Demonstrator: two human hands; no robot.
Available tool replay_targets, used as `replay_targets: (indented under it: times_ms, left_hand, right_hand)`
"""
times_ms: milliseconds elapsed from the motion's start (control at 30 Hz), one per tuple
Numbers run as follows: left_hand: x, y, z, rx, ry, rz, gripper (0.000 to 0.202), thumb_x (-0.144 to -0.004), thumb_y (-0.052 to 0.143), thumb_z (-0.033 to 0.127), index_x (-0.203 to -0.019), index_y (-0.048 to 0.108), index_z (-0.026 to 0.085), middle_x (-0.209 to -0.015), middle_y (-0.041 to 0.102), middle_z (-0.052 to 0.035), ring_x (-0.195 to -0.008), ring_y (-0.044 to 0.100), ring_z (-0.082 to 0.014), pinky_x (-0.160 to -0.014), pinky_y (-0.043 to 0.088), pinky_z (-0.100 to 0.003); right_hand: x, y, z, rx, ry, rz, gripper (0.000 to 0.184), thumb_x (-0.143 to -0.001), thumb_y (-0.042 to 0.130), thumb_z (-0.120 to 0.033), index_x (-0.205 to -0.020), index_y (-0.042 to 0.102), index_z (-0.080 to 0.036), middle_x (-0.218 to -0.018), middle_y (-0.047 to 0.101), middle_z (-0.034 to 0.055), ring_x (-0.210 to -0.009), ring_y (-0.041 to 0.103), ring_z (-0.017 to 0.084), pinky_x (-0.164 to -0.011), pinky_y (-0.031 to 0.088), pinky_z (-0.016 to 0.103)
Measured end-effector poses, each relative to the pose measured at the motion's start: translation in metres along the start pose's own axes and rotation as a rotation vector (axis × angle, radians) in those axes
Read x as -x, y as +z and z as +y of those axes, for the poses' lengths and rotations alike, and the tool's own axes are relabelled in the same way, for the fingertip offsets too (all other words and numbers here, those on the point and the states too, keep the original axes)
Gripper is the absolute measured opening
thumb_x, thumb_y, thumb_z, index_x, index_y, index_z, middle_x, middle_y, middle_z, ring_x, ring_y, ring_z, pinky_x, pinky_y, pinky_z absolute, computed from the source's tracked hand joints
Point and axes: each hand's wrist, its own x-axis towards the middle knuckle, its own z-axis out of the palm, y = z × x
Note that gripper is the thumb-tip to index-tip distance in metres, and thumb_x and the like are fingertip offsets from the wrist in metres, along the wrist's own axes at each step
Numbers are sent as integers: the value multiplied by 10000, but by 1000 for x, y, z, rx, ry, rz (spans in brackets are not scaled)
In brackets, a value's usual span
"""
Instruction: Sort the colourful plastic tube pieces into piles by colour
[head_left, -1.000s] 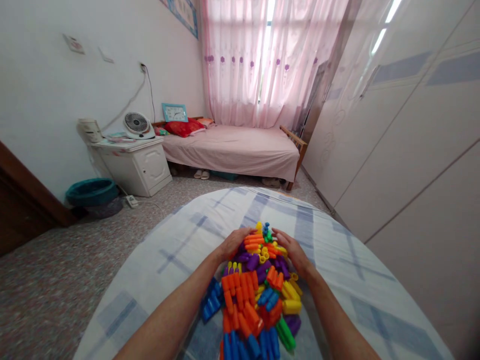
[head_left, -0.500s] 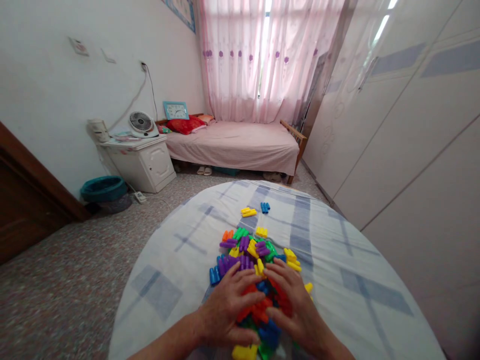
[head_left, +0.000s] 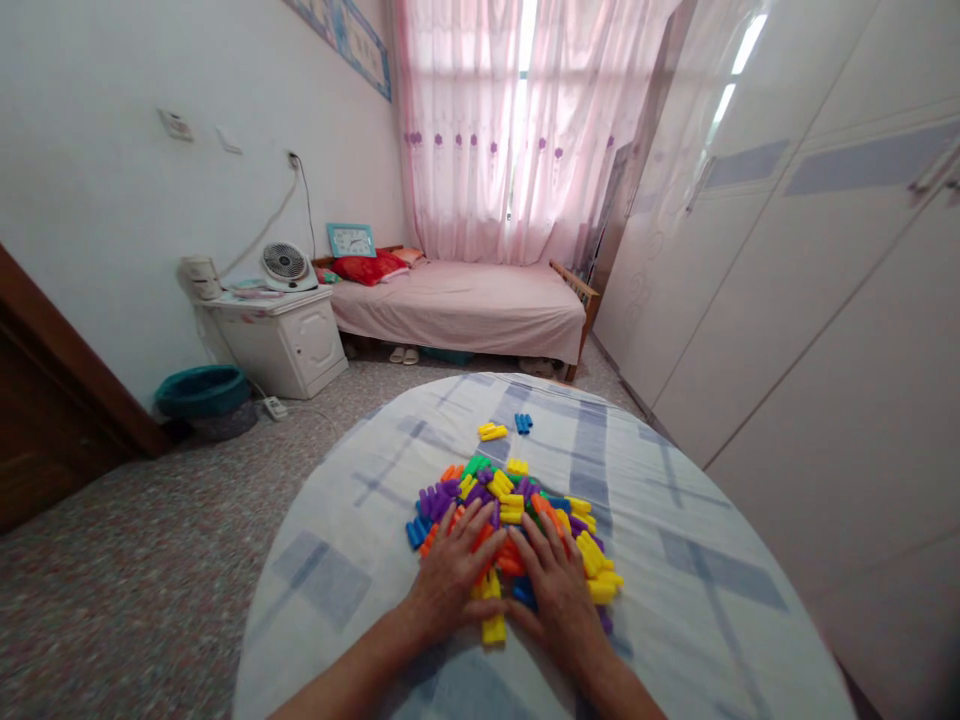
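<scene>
A pile of small plastic building blocks (head_left: 510, 500) in orange, yellow, purple, blue and green lies on a white cloth with blue checks (head_left: 660, 560). My left hand (head_left: 454, 575) rests flat on the near left side of the pile, fingers spread. Beside it, my right hand (head_left: 559, 590) lies flat on the near right side, fingers stretched out. A yellow block (head_left: 493, 628) lies between the two hands. Farther off, one loose yellow block (head_left: 492, 432) and one blue block (head_left: 523, 423) sit apart from the pile.
A bed with a pink sheet (head_left: 465, 305) stands under a curtained window. A white cabinet (head_left: 277, 335) with a fan is at the left wall, a teal basin (head_left: 199, 390) on the floor beside it. White wardrobe doors (head_left: 787, 300) run along the right.
My hands pulled back from the far side of the pile toward me and flattened on its near side. The blocks spread out lower, and two now lie apart at the far side.
</scene>
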Motion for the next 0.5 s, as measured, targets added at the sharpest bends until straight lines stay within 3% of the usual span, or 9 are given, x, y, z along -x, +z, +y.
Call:
replay_targets:
  times_ms: [167, 300, 400, 500]
  left_hand:
    - [-24, -10, -23, -17, -108, 155, 569, -814, 537, 484, -1326, 459, 250, -1469, 338, -107, -1368, 261, -287, -1120, 154, -510]
    - [-19, -13, -60, 13, -419, 417, 417, -904, 376, 384, -1258, 516, 214, -1411, 423, -99, -1341, 318, -237, -1112, 228, -483]
    - [-15, -2, -85, 146, -658, 481, 441, -891, 359, 414, -1188, 564, 161, -1328, 509, -125, -1308, 371, -256, -1100, 261, -504]
    - [-24, 7, -87, 417, -756, 466, 450, -880, 370, 445, -1145, 591, 156, -1277, 562, -112, -1265, 437, -240, -1109, 268, -471]
  right_hand:
    - [-21, -16, 16, 9, 98, 99, 610, -818, 556, -456, -1378, 388, -281, -1440, 393, 53, -1356, 263, 310, -1049, 284, 532]
    - [3, -28, 59, -3, 270, 215, 507, -855, 479, -413, -1337, 439, -261, -1413, 425, 59, -1351, 278, 303, -1044, 292, 543]
    - [27, -16, 98, -99, 403, 264, 400, -846, 451, -447, -1187, 572, -276, -1372, 475, 46, -1330, 321, 320, -1055, 263, 586]
    - [31, 4, 108, -294, 513, 244, 410, -834, 449, -499, -1139, 602, -270, -1352, 502, 42, -1295, 386, 305, -1070, 287, 544]
